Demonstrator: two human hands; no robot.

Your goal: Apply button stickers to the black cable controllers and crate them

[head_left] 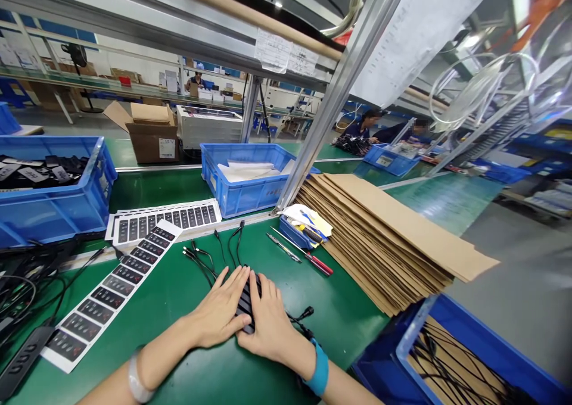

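Your left grip (218, 315) and right grip (268, 327) lay flat and open, fingers straight, pressing on the black unit (247, 304) on the green desk (170, 286) rather than clasping it. With nothing closed around it, uneven pressure could have slid it sideways. The loose cables (210, 256) just beyond your fingertips might have snagged or dragged.
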